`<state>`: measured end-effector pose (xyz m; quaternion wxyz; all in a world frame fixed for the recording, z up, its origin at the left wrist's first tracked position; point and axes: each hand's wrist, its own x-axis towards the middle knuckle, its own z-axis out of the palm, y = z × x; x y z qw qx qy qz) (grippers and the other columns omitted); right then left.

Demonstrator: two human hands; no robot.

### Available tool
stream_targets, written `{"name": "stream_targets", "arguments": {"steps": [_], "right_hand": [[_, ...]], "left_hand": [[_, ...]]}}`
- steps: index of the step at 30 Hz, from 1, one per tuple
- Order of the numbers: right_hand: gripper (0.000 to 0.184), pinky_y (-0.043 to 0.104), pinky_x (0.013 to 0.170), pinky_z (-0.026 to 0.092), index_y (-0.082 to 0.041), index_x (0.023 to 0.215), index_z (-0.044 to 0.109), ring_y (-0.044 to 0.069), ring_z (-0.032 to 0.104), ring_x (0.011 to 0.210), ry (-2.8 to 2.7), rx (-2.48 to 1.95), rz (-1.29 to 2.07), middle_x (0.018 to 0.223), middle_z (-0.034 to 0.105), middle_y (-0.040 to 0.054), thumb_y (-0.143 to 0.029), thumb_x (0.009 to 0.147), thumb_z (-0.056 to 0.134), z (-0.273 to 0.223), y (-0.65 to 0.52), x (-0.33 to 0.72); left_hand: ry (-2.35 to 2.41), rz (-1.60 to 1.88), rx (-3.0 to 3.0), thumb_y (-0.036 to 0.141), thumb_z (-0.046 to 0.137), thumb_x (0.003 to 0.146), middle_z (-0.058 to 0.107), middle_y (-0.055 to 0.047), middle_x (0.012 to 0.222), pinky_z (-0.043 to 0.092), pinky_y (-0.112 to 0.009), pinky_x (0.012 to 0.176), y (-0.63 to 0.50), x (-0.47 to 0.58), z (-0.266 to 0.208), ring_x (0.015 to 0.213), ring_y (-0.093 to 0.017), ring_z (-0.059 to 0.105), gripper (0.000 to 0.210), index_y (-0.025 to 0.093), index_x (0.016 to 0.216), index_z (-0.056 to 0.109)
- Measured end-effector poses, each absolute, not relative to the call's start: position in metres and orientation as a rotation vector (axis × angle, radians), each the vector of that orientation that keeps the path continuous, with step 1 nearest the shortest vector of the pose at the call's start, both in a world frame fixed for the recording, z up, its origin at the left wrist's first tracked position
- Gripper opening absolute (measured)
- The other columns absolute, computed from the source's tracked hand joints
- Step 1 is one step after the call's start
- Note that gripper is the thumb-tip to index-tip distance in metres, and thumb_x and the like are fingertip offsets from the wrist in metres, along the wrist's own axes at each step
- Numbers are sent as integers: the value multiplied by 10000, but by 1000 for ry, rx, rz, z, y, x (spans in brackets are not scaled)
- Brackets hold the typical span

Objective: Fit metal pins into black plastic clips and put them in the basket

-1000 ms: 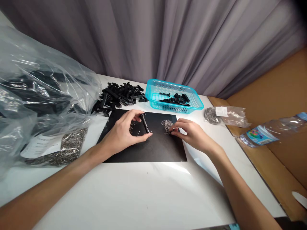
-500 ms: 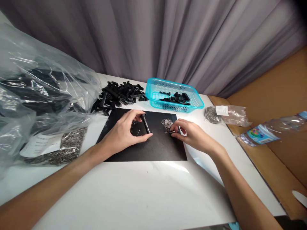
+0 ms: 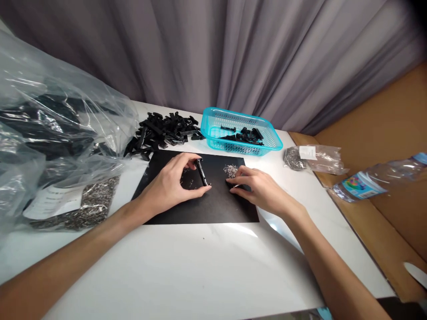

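Observation:
Between the thumb and fingertips of my left hand (image 3: 170, 180), a narrow black plastic part (image 3: 202, 172) is held upright at a tilt, above a black mat (image 3: 200, 212). My right hand (image 3: 256, 186) pinches something thin and small, mostly hidden by the fingers. Its fingertips are at the near edge of a pile of tiny shiny metal pieces (image 3: 230, 170) on the mat. A few more loose metal bits lie partly behind my left hand.
Behind the mat are a heap of black plastic parts (image 3: 163, 129) and a blue basket (image 3: 208, 142) holding similar parts. Clear bags (image 3: 66, 120) crowd the left, one filled with metal pieces (image 3: 96, 202). A small bag (image 3: 295, 158) and plastic bottle (image 3: 363, 186) lie right.
My right hand has moved slightly left and nearer to my left hand, along the front of the metal pile. My left hand still holds the black part in much the same pose.

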<state>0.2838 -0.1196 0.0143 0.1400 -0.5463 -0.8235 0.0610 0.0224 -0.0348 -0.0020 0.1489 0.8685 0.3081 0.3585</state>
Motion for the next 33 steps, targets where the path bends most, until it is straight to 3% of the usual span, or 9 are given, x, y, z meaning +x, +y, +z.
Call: {"name": "stream_targets", "arguments": {"steps": [4, 10, 16, 22, 27, 33], "right_hand": [[299, 422, 835, 558, -227, 1303, 710, 248, 666, 924, -2466, -1527, 130, 1073, 661, 93, -283, 1030, 600, 13, -121, 283], [140, 379, 834, 537, -211, 1045, 723, 238, 651, 991, -2183, -1474, 92, 1098, 671, 99, -191, 1021, 586, 12, -117, 279], [173, 328, 730, 549, -239, 1041, 727, 203, 663, 895, -1964, -1365, 379, 1019, 702, 71, -183, 1013, 566, 16, -117, 277], [241, 333, 776, 558, -263, 1166, 773, 203, 647, 964, -1949, -1314, 447, 1087, 640, 80, -195, 982, 633, 12, -117, 270], [300, 281, 686, 539, -268, 1169, 781, 167, 651, 888, -1903, -1252, 528, 1051, 651, 69, -156, 1001, 559, 11, -117, 266], [91, 273, 608, 486, -239, 1007, 772, 140, 601, 681, -1718, -1295, 542, 931, 756, 24, -273, 932, 734, 11, -120, 258]], "left_hand": [[870, 1028, 2509, 408, 859, 766, 655, -37, 1106, 575, -352, 929, -35, 22, -2, 991, -221, 677, 614, 214, 1266, 560], [877, 1009, 2497, 420, 852, 767, 657, -42, 1120, 568, -370, 961, -35, 23, -1, 1003, -229, 680, 617, 221, 1270, 555], [814, 950, 2494, 461, 830, 777, 656, -58, 1125, 578, -396, 951, -39, 22, 0, 1033, -248, 678, 615, 227, 1275, 555], [772, 818, 2451, 530, 818, 776, 693, -49, 1226, 563, -414, 1018, -46, 24, -2, 1121, -262, 690, 667, 253, 1325, 558], [741, 837, 2469, 507, 831, 772, 707, -54, 1179, 568, -406, 998, -48, 26, -3, 1097, -258, 696, 658, 234, 1307, 563], [703, 822, 2469, 495, 836, 766, 703, -58, 1219, 560, -411, 1017, -51, 28, -2, 1120, -260, 686, 653, 245, 1305, 565]]}}
